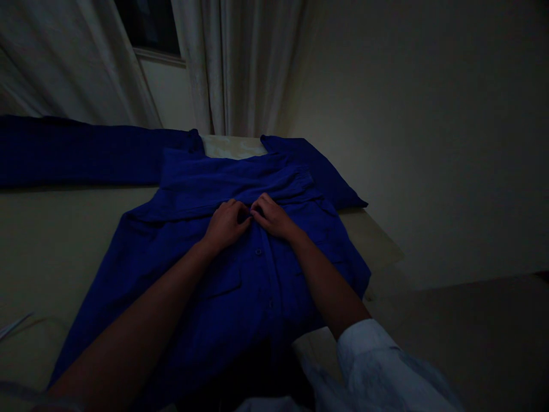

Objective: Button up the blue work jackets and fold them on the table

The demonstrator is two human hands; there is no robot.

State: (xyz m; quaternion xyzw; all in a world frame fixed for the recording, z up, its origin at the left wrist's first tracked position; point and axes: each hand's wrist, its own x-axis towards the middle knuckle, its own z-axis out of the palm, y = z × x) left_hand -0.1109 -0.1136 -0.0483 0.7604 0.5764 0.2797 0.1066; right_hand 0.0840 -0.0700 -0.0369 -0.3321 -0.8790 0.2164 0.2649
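A dark blue button-up shirt (240,286) lies front side up on a pale surface (55,240), its collar toward the far end. One sleeve (77,151) stretches out to the left; the other (326,174) lies at the far right. My left hand (225,224) and my right hand (272,216) meet on the shirt's button strip, just below the collar. Both hands have their fingers curled and pinched on the fabric there. A button (258,251) shows a little nearer to me on the strip.
The room is dim. Pale curtains (240,68) hang behind the surface, with a dark window (150,26) at the upper left. A bare wall (429,114) stands to the right, and the surface's right edge (381,240) drops off to the floor.
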